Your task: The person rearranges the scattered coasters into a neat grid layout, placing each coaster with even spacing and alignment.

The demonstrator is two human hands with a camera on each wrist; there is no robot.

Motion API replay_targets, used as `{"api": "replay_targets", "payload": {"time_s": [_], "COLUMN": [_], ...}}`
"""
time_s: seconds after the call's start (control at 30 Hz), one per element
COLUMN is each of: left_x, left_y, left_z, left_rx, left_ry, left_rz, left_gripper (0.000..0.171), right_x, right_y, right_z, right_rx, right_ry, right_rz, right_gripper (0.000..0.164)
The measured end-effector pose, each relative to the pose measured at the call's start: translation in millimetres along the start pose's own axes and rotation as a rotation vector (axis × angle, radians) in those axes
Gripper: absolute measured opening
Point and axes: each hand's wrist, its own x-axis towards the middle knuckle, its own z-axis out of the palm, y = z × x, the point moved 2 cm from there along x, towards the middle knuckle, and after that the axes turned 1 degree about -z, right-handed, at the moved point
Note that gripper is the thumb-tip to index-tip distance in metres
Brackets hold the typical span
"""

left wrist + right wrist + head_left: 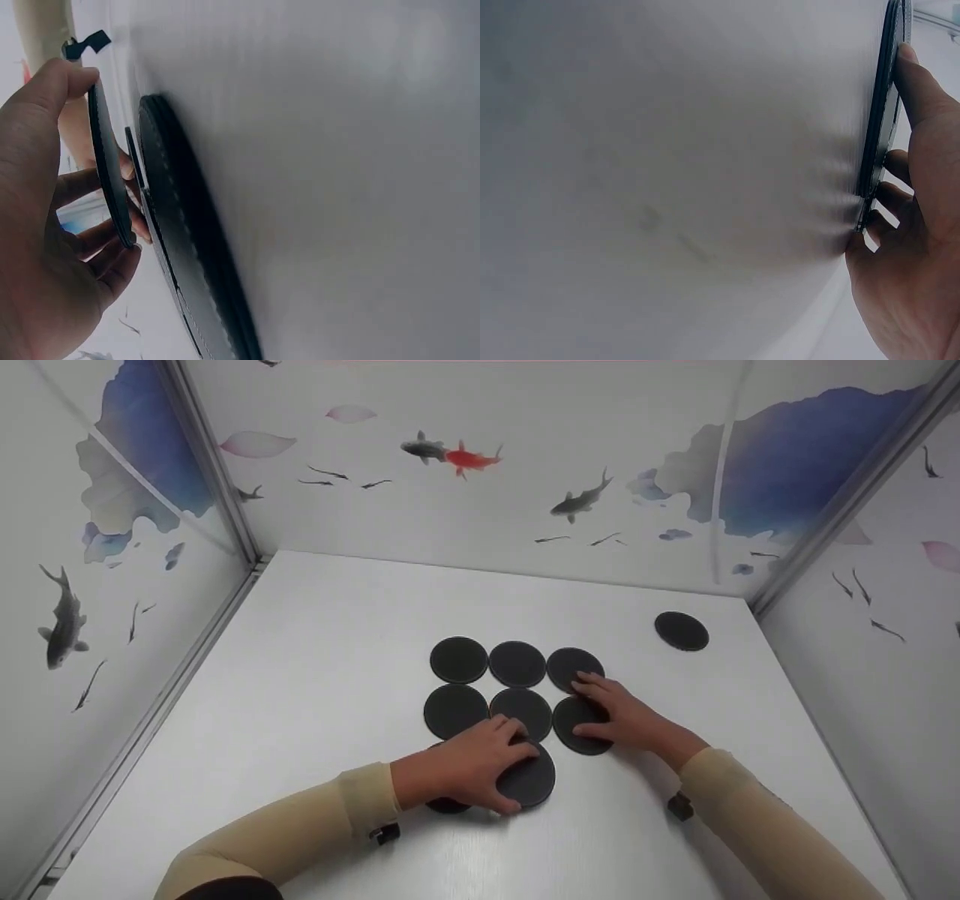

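My left hand grips a round black coaster by its rim, thumb on the near edge and fingers on the far edge. In the left wrist view this held coaster is raised off the table, apart from those lying flat. My right hand rests on the middle-row right coaster, its thumb on top and fingertips reaching the back-row right coaster. The right wrist view has the thumb against a coaster's face. Another coaster lies mostly hidden under my left hand.
Left and middle coasters of the back row and middle row lie edge to edge. A lone coaster sits at the back right. White walls with fish prints enclose the white table at the back and sides.
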Motion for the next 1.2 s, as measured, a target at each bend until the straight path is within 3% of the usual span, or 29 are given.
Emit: {"api": "replay_targets", "payload": {"time_s": [0.6,1.2], "left_x": [-0.9,-2.9], "left_y": [9.2,10.4], "left_z": [6.6,6.8], "left_rx": [0.094,0.069], "left_ry": [-0.062,-0.079], "left_rz": [0.03,0.018], "left_gripper": [0.081,0.085], "right_x": [0,1], "right_y": [2,2], "right_z": [2,2], "right_rx": [0.003,0.005], "right_ry": [0.009,-0.008], "right_rz": [-0.006,0.007], "right_gripper": [0.09,0.09]}}
